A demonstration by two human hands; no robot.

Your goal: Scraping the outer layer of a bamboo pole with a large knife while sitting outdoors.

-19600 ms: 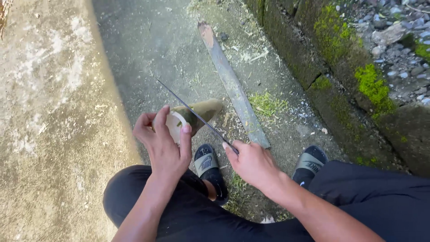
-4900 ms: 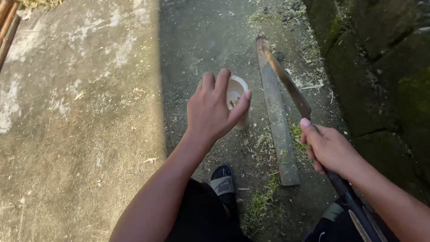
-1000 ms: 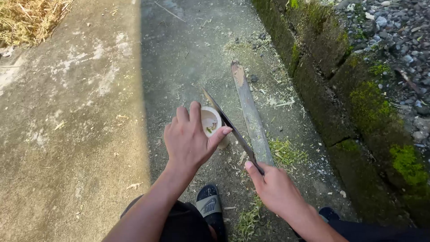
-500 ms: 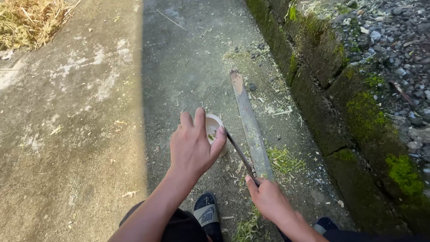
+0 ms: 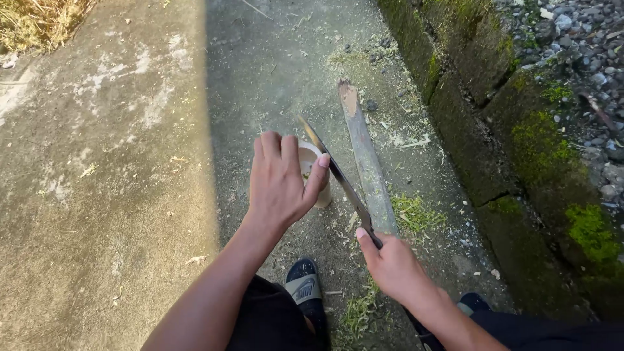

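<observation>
My left hand (image 5: 281,182) grips the top of an upright, pale, cut piece of bamboo (image 5: 312,170) that stands on the concrete. My right hand (image 5: 390,263) is closed on the handle of a long dark knife (image 5: 338,179). The blade slants up and to the left, its edge lying against the right side of the bamboo piece, close to my left thumb. A flat split length of bamboo (image 5: 365,156) lies on the ground just right of the blade.
A mossy stone kerb (image 5: 494,136) runs along the right, with gravel (image 5: 578,39) beyond it. Green shavings (image 5: 416,214) lie scattered around. My sandalled foot (image 5: 304,289) is below the hands. Dry grass (image 5: 32,23) sits at the top left.
The view has shifted slightly. My right hand has raised the knife, so the blade now rests higher against the bamboo piece. My left hand keeps its hold.
</observation>
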